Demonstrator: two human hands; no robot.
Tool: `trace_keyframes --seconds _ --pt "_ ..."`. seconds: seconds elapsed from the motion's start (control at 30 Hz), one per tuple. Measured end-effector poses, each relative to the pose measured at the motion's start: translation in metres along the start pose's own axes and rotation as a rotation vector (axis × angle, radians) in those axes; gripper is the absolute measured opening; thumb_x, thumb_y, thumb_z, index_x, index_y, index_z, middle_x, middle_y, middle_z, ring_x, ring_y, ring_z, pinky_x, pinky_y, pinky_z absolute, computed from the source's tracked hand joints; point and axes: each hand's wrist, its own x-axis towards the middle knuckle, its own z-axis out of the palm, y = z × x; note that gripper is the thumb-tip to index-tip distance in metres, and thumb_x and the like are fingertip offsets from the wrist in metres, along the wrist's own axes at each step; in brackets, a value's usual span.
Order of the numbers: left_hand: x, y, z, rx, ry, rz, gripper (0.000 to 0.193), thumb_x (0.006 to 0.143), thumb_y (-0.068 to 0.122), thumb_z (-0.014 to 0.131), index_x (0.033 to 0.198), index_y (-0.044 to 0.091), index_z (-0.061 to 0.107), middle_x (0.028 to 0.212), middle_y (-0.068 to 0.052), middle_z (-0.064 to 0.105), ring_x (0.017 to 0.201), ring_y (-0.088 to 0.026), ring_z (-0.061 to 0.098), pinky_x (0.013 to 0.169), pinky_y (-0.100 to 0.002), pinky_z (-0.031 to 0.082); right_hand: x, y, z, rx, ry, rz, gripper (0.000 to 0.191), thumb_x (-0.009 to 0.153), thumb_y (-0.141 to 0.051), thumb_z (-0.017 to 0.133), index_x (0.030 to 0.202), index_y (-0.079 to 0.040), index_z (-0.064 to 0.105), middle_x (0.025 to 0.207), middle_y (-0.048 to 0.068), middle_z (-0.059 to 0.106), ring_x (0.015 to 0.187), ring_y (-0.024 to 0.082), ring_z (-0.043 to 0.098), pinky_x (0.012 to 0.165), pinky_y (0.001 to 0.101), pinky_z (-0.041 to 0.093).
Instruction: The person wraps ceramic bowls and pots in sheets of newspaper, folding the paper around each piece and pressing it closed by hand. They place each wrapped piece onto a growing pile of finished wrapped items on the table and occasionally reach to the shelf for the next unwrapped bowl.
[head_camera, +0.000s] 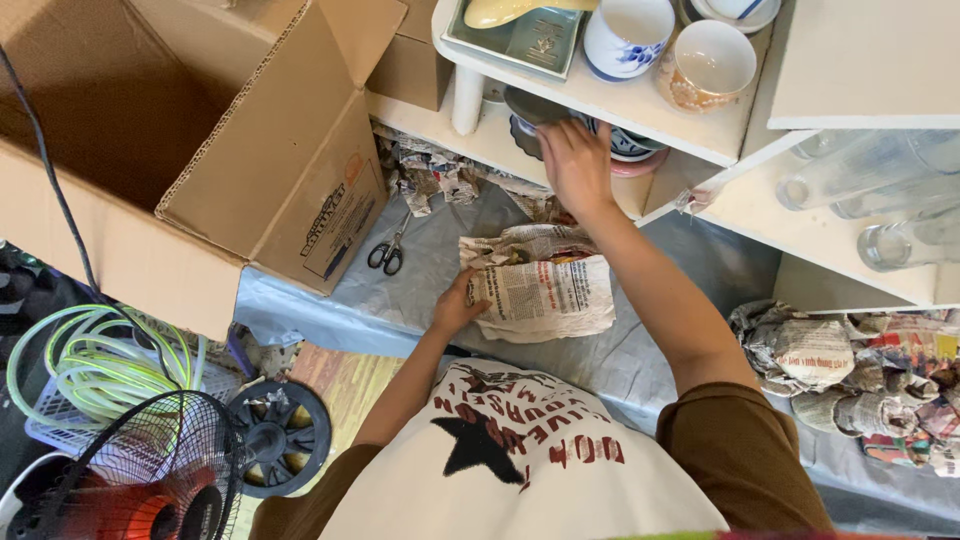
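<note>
the left hand (455, 308) lies spread on a crumpled newspaper (540, 285) on the grey sheet (420, 290). the right hand (575, 165) reaches onto the white shelf (480, 140), fingers curled around a dark dish (530, 105). scissors (388, 252) lie near the cardboard box (270, 170).

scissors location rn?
Head view, left of centre: the scissors lie on the grey sheet, between the cardboard box and the newspaper bundle under the left hand.

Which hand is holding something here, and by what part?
The right hand grips a dark dish on the lower shelf by its near rim. The left hand holds down the newspaper sheet at its left edge.
</note>
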Motion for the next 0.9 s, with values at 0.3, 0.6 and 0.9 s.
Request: trace_keyframes --seconds 0.3,0.6,0.9 --pt "0.001 0.004 -0.004 -0.006 0.022 0.02 0.086 0.074 0.027 0.087 0.147 0.008 0.046 0.144 -0.016 0.059 0.123 -0.033 0.063 0.1 -0.04 0.052 0.066 0.037 0.05 0.082 -0.163 0.156 0.028 0.107 -0.027 0.061 0.125 -0.008 0.07 0.12 0.02 0.07 0.109 0.043 0.064 0.094 0.0515 0.05" --pt "0.003 0.003 -0.007 -0.016 0.016 0.03 0.087 0.075 0.027 0.087 0.149 0.008 0.045 0.147 -0.016 0.056 0.126 -0.033 0.061 0.103 -0.04 0.05 0.112 0.015 0.082 0.205 -0.207 0.416 0.035 0.098 -0.032 0.066 0.124 -0.009 0.068 0.123 0.019 0.069 0.113 0.038 0.064 0.099 0.0474 0.049" --pt "0.003 0.007 -0.007 -0.007 0.024 0.018 0.086 0.075 0.027 0.086 0.148 0.008 0.045 0.145 -0.015 0.058 0.124 -0.034 0.062 0.101 -0.04 0.051 0.105 0.024 0.075 0.169 -0.199 0.265 0.04 0.097 -0.034 0.072 0.128 -0.009 0.066 0.126 0.022 0.066 0.112 0.042 0.061 0.097 0.0491 0.047"
